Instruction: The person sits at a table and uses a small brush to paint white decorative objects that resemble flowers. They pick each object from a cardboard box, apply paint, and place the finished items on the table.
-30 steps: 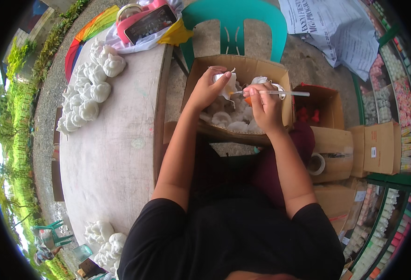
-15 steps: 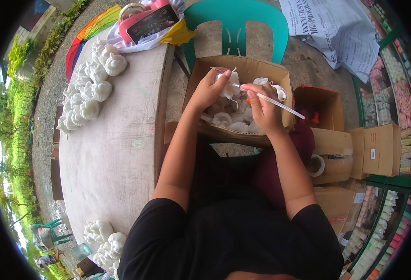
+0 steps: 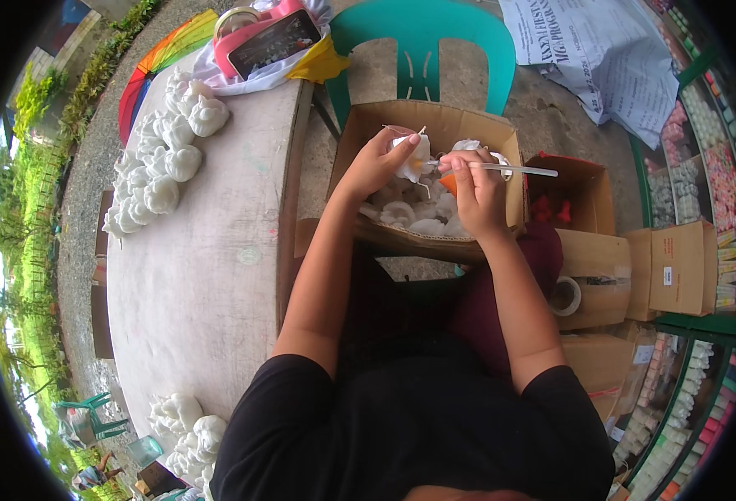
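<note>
Over the open cardboard box [image 3: 514, 192], my left hand [image 3: 372, 169] is closed around a small white piece [image 3: 410, 163] with a yellowish patch and loose string ends. My right hand [image 3: 478, 190] pinches a slim, pale-handled paintbrush [image 3: 518, 169]. Its tip end is at the white piece, though too small to see whether it touches. The handle points out to the right, nearly level. White rounded pieces [image 3: 400, 214] fill the box below my hands. Something orange [image 3: 449, 183] shows beside my right fingers, partly hidden by them.
On the pale table [image 3: 209, 284] to my left lie white bundles [image 3: 161, 159], more white bundles [image 3: 188, 438] nearer me, and a phone [image 3: 274, 43] on a pink stand. A green chair [image 3: 422, 50] stands beyond the box. Cardboard boxes [image 3: 589, 275] and stocked shelves [image 3: 706, 167] line the right.
The brush handle has swung up from a downward slant to nearly level as my right hand turned. The white piece has tilted slightly in my left hand, showing its yellowish patch.
</note>
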A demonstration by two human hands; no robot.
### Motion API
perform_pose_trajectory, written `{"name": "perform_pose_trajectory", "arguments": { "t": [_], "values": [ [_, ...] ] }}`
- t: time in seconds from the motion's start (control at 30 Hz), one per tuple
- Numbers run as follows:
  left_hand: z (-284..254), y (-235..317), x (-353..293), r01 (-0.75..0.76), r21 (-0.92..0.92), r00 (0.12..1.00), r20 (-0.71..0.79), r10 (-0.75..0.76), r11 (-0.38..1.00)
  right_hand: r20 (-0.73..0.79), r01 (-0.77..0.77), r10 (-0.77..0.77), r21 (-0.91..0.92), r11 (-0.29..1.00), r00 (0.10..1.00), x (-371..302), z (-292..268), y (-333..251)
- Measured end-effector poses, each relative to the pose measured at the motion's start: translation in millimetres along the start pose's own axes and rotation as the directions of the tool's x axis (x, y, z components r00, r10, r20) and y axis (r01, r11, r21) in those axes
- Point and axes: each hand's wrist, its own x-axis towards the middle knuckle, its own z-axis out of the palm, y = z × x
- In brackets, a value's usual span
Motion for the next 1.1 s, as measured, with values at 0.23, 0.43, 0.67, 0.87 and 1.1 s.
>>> {"name": "perform_pose_trajectory", "arguments": {
  "t": [0.23,0.43,0.67,0.87,1.1],
  "values": [
    [-1,5,-1,-0.004,-0.026,0.997,-0.076,0.002,1.0,-0.005,0.067,-0.068,-0.034,0.997,0.998,3,0,-4],
    [-1,-2,3,-0.124,-0.009,0.984,-0.131,0.121,0.992,-0.023,0.08,-0.083,-0.091,0.993,0.996,4,-2,-8],
    [-3,4,2,-0.014,-0.015,0.99,-0.139,0.011,1.0,-0.017,0.133,-0.135,-0.087,0.987,0.991,6,-2,-9],
    [-1,3,2,-0.004,-0.017,0.991,-0.131,0.002,1.0,0.01,0.121,-0.121,-0.097,0.988,0.993,2,-4,-11],
    [2,0,0,-0.04,0.003,0.998,-0.058,0.04,0.999,0.053,-0.072,0.065,0.156,0.985,0.996,-2,-1,-10]
  ]
}}
